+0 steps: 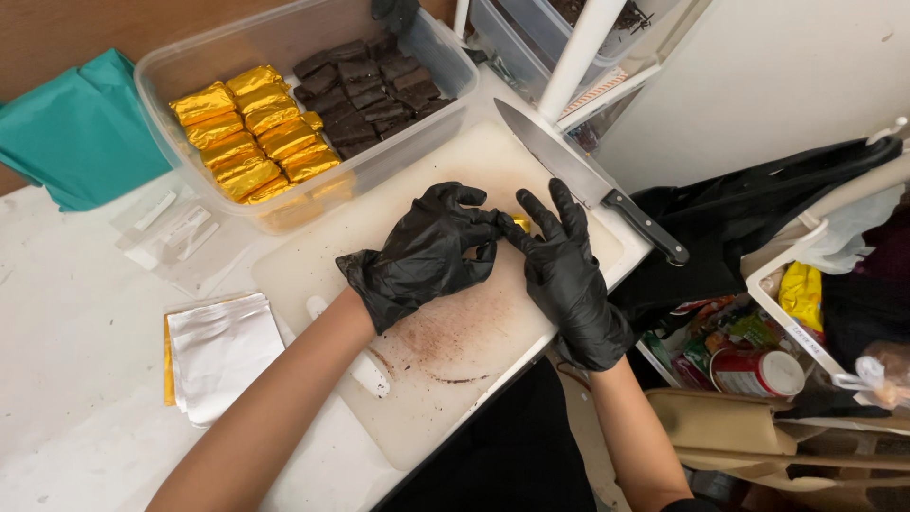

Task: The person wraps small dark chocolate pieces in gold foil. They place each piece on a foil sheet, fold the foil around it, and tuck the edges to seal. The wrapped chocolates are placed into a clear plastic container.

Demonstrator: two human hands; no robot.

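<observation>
**Gloved hands fold gold foil on a cutting board**

Nearest the camera, two bare forearms reach over a white cutting board (445, 379) smeared with brown crumbs. The left hand (427, 254) and the right hand (566, 275), both in black gloves, meet at the middle of the board. Their fingers (550, 216) are pressed together around a small gold-wrapped piece (521, 225), pinching it from both sides; only a sliver of gold shows between the fingertips.

To the left, on the white worktop (76, 313), lies a stack of foil sheets (218, 351), silver side up with a gold edge. A black-handled kitchen knife (588, 180) rests along the board's far right edge. Further back stands a clear plastic tub (284, 204) holding gold-wrapped bars (251, 133) on its left and bare dark brown bars (370, 90) on its right. A teal cloth (81, 128) lies at the far left.
</observation>
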